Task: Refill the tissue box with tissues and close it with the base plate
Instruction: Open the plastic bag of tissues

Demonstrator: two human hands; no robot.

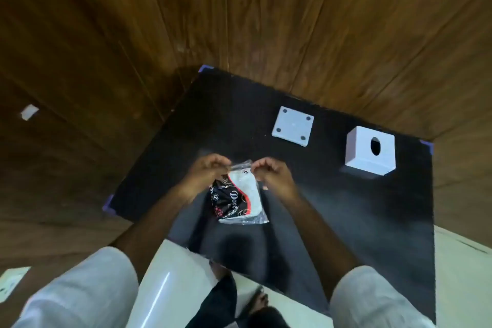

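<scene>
Hands curled, left hand and right hand both pinching the crinkly plastic tissue pack top edge; square white tissue box far right

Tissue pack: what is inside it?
Through the clear part of the tissue pack, white tissues show. The black printed wrap hides the rest. Both hands, left hand and right hand, pinch its top edge.

A: What covers the table?
B: A matt black surface, faintly sheened; behind it, varnished wood panelling.

A: And the tissue pack?
B: Clear glossy plastic film, printed, over white paper. The tissue box and base plate look smooth, matt white.
</scene>
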